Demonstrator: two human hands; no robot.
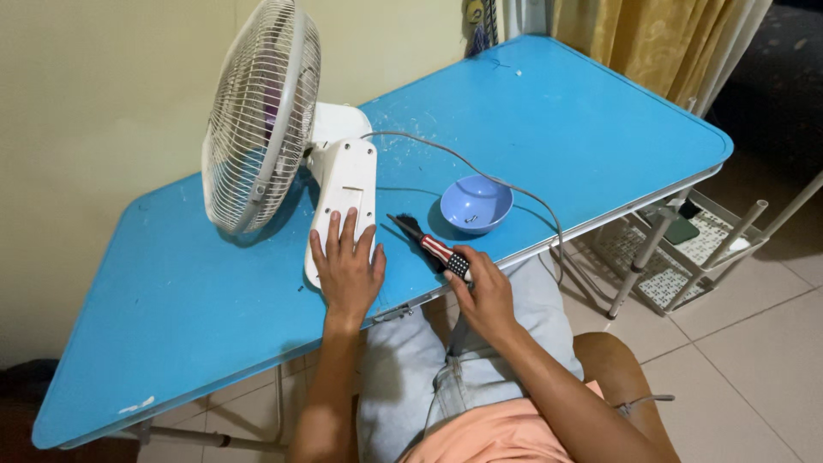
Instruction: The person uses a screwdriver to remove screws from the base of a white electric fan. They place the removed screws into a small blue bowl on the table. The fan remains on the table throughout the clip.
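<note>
In the head view, the left hand [347, 270] lies flat on the fan base [343, 201], fingers [333, 233] spread open and pressing down, gripping nothing. The white fan [257, 116] lies on its side on the blue desk [171, 317], its cage just beyond and to the left of those fingers. The right hand [487, 296] sits at the desk's near edge, fingers closed around the handle of a screwdriver [433, 247]. The handle is striped red and white with a dark patterned end; its dark shaft points away from the fingers toward the base, and the tip seems to rest on the desk, though that is hard to make out. Just beyond the right fingers stands a blue bowl [476, 204] holding something small, perhaps a screw. A grey cord [514, 190] runs from the fan past the bowl and over the desk edge. Right of the desk, a white rack [694, 249] stands on the tiled floor.
</note>
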